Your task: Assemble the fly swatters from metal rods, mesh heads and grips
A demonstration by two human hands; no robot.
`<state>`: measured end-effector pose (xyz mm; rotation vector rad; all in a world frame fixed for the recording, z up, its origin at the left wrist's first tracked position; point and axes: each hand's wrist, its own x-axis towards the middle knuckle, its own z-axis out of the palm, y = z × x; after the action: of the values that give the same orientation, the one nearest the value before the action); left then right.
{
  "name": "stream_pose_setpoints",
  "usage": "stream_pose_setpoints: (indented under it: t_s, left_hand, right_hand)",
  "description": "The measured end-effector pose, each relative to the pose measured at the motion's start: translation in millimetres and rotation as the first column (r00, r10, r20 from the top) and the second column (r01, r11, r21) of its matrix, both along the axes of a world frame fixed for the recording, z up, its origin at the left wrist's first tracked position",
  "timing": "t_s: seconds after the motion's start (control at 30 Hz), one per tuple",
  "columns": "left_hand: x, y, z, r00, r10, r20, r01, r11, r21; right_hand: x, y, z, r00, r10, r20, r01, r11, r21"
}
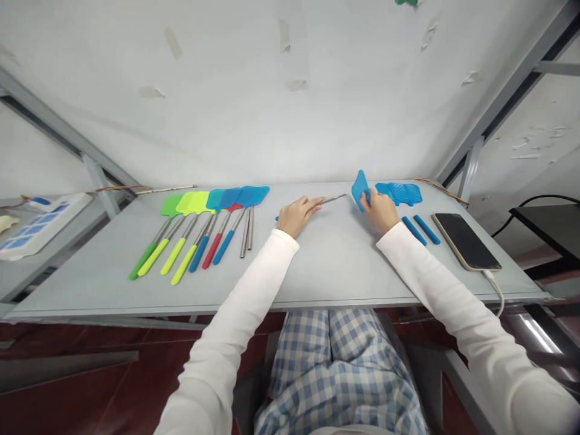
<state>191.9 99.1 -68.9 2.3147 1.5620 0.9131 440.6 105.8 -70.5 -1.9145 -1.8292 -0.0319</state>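
My left hand point(295, 215) is closed round a fly swatter handle, whose thin metal rod point(334, 198) points right; a bit of blue shows at the left of my palm. Between finger and thumb, my right hand point(379, 209) grips a blue fly swatter head point(360, 186), tilted up off the table. The rod's tip and this head are apart, a small gap between them. Just behind my right hand lie several loose blue swatter heads point(401, 193), overlapping. Two blue handle grips point(414, 231) rest to the right of my right wrist.
Several fly swatters point(190, 232) in green, yellow, blue and red lie in a row at left. Beside them are bare metal rods point(247, 232). A phone point(466, 240) with a white cable point(496, 284) lies at right. The grey table point(335, 272) meets a white wall point(226, 121).
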Motion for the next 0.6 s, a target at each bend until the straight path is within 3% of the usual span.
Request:
stream_pose_setpoints:
  t_s: [0.1,0.13,0.17,0.23,0.27,0.33,0.43,0.6]
  left_hand:
    - [1.5,0.3,-3.2,1.0,-0.014,0.001,0.014,1.0,-0.004]
    - [2.0,-0.1,-3.5,1.0,-0.019,0.01,0.019,1.0,-0.008]
    - [2.5,-0.6,-3.4,1.0,-0.025,0.011,0.025,1.0,-0.01]
    - [3.5,-2.5,-2.2,0.999,-0.028,-0.026,0.028,1.0,-0.007]
    - [4.0,-3.6,-1.1,0.998,-0.021,-0.065,0.021,1.0,-0.003]
    - [4.8,-5.8,1.4,0.987,0.009,-0.163,-0.008,1.0,0.007]
    - [5.4,-8.0,4.7,0.956,0.051,-0.289,-0.047,0.999,0.022]
    - [5.4,-7.9,4.9,0.937,0.069,-0.342,-0.055,0.997,0.051]
  right_hand:
    - [0.4,5.6,0.0,0.961,-0.011,-0.276,0.016,1.0,0.017]
    - [-0.4,7.2,-1.7,0.883,0.015,-0.469,-0.008,1.0,0.018]
    - [-1.8,8.5,-3.8,0.736,0.05,-0.675,-0.043,0.999,0.028]
    - [-5.5,9.5,-8.0,0.314,0.115,-0.942,-0.111,0.99,0.084]
    - [-7.5,9.2,-9.6,0.139,0.135,-0.981,-0.133,0.984,0.117]
    - [-11.1,7.7,-11.6,-0.084,0.144,-0.986,-0.158,0.975,0.155]
    - [-14.7,5.0,-12.0,-0.2,0.126,-0.972,-0.177,0.971,0.163]
    - [-17.5,4.1,-13.2,-0.231,0.109,-0.967,-0.19,0.97,0.154]
